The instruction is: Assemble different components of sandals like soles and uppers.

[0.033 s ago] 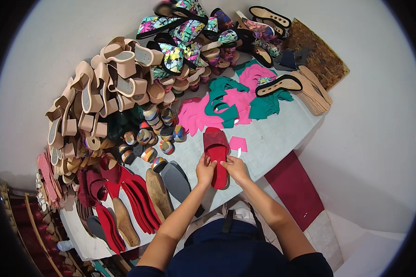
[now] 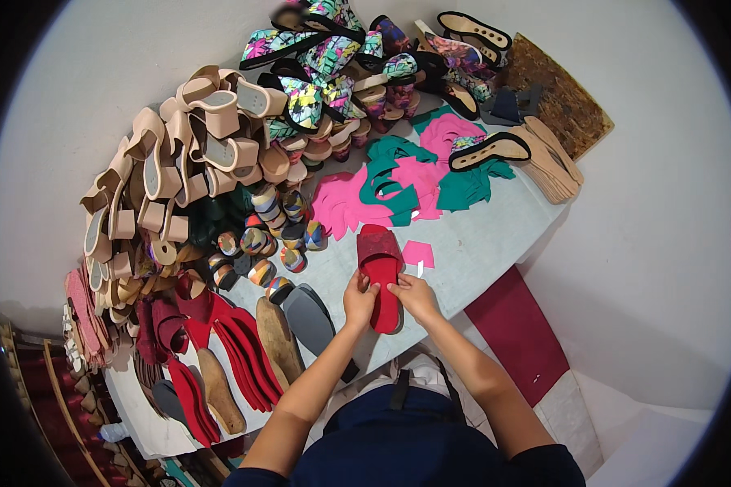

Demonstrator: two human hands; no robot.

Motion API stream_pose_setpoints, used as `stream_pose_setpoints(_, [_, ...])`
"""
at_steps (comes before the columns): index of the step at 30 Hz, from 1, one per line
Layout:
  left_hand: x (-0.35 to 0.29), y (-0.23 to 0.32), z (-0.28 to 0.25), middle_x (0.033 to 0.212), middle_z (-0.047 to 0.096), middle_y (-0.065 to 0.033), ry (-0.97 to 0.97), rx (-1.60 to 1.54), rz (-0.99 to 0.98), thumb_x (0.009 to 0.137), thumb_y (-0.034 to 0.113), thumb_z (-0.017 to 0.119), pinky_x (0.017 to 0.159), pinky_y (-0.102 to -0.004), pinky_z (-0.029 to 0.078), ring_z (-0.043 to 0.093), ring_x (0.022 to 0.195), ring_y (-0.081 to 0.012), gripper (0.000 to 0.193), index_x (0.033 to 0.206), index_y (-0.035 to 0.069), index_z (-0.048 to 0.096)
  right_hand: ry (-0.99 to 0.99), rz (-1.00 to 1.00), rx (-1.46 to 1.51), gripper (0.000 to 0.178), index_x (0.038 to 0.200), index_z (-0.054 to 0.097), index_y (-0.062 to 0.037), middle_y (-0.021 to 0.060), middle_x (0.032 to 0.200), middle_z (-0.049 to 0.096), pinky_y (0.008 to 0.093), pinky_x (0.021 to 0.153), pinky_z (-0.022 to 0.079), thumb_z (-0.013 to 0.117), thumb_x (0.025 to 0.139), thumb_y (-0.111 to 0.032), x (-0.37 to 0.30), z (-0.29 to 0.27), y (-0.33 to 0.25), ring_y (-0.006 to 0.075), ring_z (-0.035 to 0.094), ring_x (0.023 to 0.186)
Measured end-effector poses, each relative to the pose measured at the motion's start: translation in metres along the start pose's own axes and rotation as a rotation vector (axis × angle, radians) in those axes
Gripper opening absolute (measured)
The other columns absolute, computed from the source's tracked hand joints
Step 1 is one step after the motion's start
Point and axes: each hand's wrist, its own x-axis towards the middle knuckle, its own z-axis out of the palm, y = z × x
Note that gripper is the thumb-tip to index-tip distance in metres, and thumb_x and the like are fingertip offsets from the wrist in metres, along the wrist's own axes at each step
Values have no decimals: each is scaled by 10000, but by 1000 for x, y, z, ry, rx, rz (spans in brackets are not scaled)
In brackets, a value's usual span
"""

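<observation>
A red slide sandal (image 2: 387,312) with a darker red textured strap (image 2: 379,244) lies toe away from me over the front part of the table. My left hand (image 2: 360,300) grips its left edge, thumb on the insole. On the opposite edge my right hand (image 2: 414,295) holds it the same way, its thumb also pressing the insole. The undersides of both hands' fingers are hidden. Just right of the strap lies a small pink cut piece (image 2: 419,253) with a white strip by it.
Pink and green cut pieces (image 2: 398,174) are spread beyond the sandal. Beige heeled sandals (image 2: 162,154) pile up at the left. Wooden shoe lasts (image 2: 217,390), red soles (image 2: 240,357) and grey soles (image 2: 310,321) lie left of my arm. A brown board (image 2: 564,93) leans at far right.
</observation>
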Motion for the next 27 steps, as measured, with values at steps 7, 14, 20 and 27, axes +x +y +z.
stream_pose_setpoints(7, [47, 11, -23, 1167, 462, -110, 8, -111, -52, 873, 328, 379, 867, -275, 333, 445, 1011, -167, 495, 1214, -31, 377, 112, -59, 48, 556, 1229, 332, 63, 196, 1189, 448, 290, 927, 308, 444, 835, -312, 19, -3, -19, 247, 426, 1115])
stream_pose_setpoints(14, [63, 16, -16, 1048, 549, -113, -103, -149, -107, 882, 322, 387, 874, -258, 333, 486, 966, -160, 439, 1116, -36, 488, 75, -71, 14, 501, 1234, 301, 85, 197, 1224, 410, 285, 932, 308, 464, 842, -182, 49, 15, -9, 231, 413, 1126])
stream_pose_setpoints(20, [58, 22, -9, 1020, 564, -113, 24, 152, 7, 850, 229, 481, 816, -258, 389, 517, 939, -163, 360, 1098, -32, 502, 117, -206, -84, 480, 1200, 374, 47, 180, 1176, 454, 286, 892, 358, 524, 745, 13, 55, 14, 13, 224, 458, 1073])
stream_pose_setpoints(27, [63, 26, -13, 1034, 550, -112, -47, 175, 15, 838, 191, 508, 817, -252, 391, 517, 930, -158, 372, 1132, -33, 467, 137, -223, -180, 466, 1156, 465, -28, 140, 1054, 493, 300, 825, 416, 587, 706, -18, 42, 2, -7, 225, 496, 982])
